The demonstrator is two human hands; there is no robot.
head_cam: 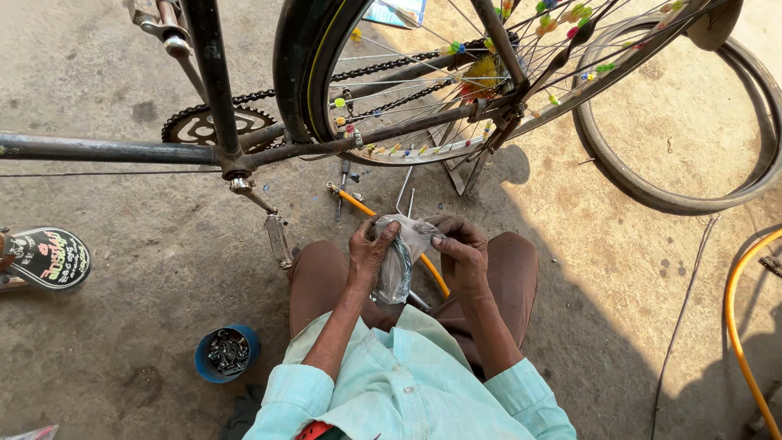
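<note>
Concrete floor beside bicycle wheel (489,73). Left hand (368,253), right hand (461,251) pinch clear plastic bag (399,261) top; limp, slippery, light; grip bunched neck.

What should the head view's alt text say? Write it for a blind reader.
Both hands, left hand and right hand, hold a clear plastic bag over the person's knees, beside a bicycle's rear wheel. A blue tub of small metal parts sits on the concrete ground.

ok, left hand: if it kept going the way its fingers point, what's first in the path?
The left hand points up-frame, gripping a clear plastic bag. Straight on, it would likely first meet the orange-handled tool on the ground, then the bicycle wheel; depth is unclear.
</note>
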